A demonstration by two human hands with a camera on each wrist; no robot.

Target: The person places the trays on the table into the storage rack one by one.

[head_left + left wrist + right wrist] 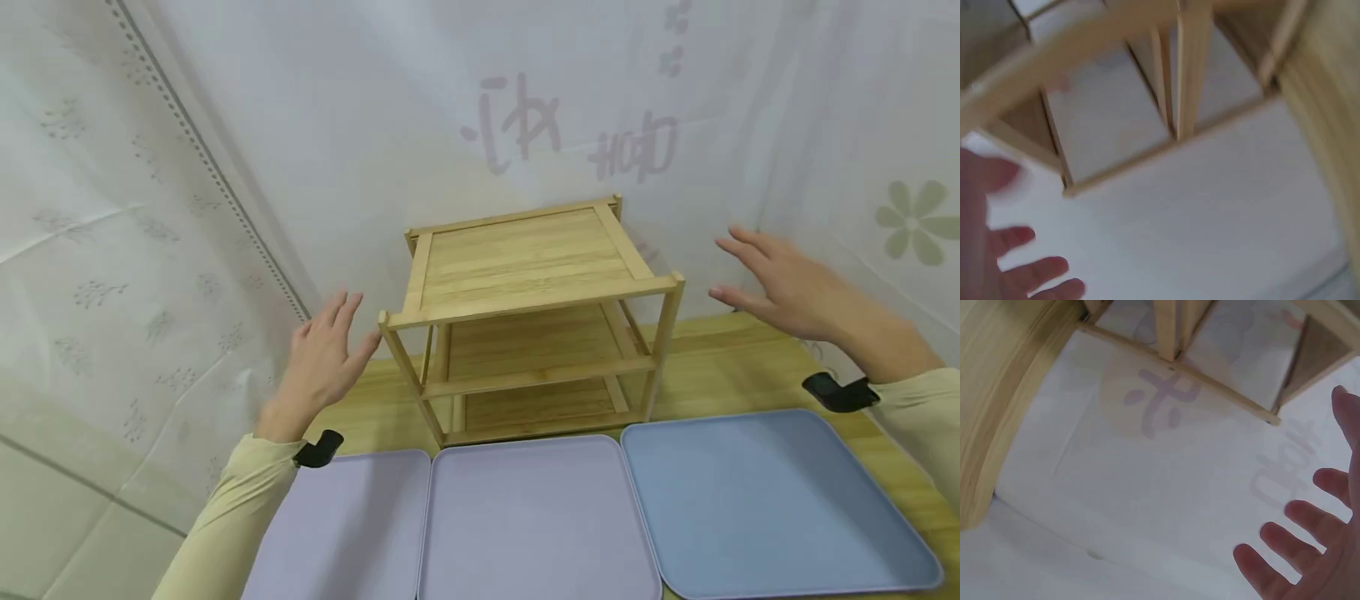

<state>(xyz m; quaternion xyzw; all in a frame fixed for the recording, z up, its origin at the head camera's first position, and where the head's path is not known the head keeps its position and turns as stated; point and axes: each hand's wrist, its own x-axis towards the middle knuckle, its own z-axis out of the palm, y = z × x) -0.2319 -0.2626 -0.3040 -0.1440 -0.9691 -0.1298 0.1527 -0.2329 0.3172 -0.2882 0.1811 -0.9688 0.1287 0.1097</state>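
Your left hand (pixel 321 360) hangs at nine o'clock of the wooden shelf (pixel 525 260), your right hand (pixel 798 287) at three; both have fingers spread; the shelf stands at twelve o'clock from the middle tray (pixel 536 517).

Here's a bare left hand (pixel 318 367), then a pale yellow left sleeve (pixel 228 512), rumpled with creases, a curved black wrist piece (pixel 318 450) at its cuff! Over right, a bare right hand (pixel 802 287), matching right sleeve (pixel 922 421), second black wrist piece (pixel 838 395).
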